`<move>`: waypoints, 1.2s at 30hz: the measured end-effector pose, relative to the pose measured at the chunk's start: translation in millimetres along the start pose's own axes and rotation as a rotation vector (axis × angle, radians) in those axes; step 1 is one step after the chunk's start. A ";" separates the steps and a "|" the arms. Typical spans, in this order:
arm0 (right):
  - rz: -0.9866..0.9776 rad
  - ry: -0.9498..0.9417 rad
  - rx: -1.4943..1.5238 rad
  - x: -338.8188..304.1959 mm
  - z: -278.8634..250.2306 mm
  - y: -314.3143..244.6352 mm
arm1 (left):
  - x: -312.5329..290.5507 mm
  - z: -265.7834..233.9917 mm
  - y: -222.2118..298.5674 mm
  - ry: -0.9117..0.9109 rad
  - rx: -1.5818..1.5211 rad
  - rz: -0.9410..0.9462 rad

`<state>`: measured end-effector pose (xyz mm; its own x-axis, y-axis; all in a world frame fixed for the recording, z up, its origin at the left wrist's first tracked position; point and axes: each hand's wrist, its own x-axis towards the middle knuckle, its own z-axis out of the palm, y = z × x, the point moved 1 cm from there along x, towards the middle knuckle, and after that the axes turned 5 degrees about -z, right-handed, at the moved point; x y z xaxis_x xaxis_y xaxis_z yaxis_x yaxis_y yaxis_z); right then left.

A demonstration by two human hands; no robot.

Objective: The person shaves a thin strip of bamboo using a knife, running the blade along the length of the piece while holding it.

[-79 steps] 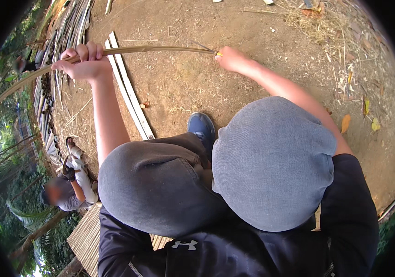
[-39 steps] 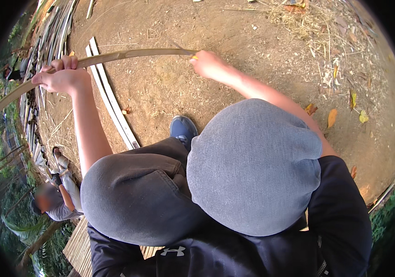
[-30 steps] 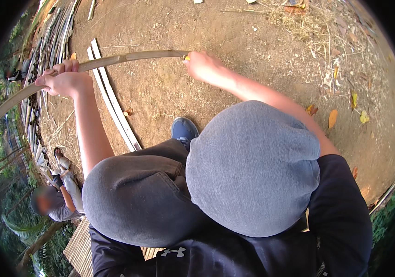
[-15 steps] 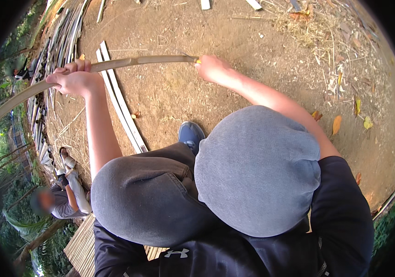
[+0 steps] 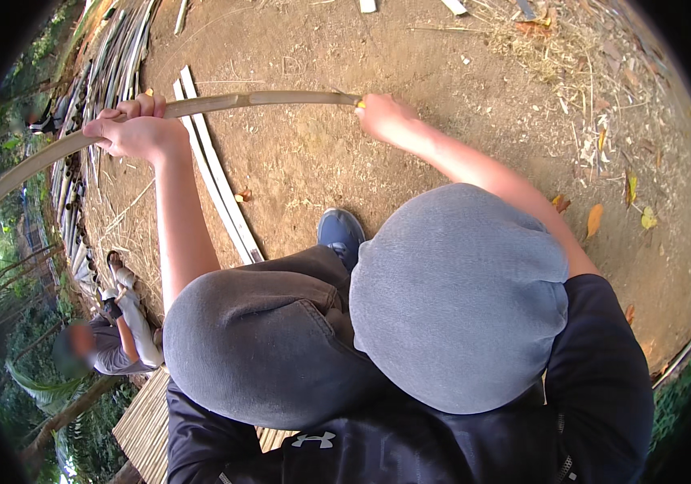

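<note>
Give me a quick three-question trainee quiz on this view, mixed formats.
1. True or false: the left hand grips the bamboo strip.
2. Where is the right hand on the strip? A) at its right end B) at its middle C) off it
3. Fill in: the pale slats lie on the ____, left of the blue shoe.

Key: 1 true; 2 A; 3 ground
</note>
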<state>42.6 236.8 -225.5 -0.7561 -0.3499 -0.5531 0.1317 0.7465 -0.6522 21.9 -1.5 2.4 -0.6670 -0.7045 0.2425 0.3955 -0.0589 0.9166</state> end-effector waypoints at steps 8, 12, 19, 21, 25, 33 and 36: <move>0.024 -0.001 -0.013 -13.8 -8.6 -11.5 | -1.8 -2.3 0.6 -0.012 0.022 0.004; 0.040 -0.017 -0.200 8.2 -7.7 24.2 | 4.2 6.1 0.6 -0.003 0.040 0.028; 0.006 0.101 -0.895 24.8 11.6 -0.6 | -12.6 13.8 7.0 0.105 0.047 0.013; -0.026 0.104 -0.896 15.0 1.8 -6.6 | -18.2 18.1 10.5 0.079 0.043 -0.015; -0.048 0.069 -0.944 11.3 -7.2 -11.5 | -18.1 18.4 11.5 0.046 0.032 -0.039; -0.035 -0.061 0.173 19.7 -34.8 36.4 | -9.8 10.3 5.1 -0.017 -0.005 -0.007; -0.124 -0.028 -0.027 3.5 -24.3 16.2 | -6.4 1.3 9.6 -0.018 0.044 0.015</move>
<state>26.5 261.4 -225.4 -0.7469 -0.4558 -0.4842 0.0208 0.7118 -0.7021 29.2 3.3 10.1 -0.6726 -0.6920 0.2621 0.3776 -0.0164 0.9258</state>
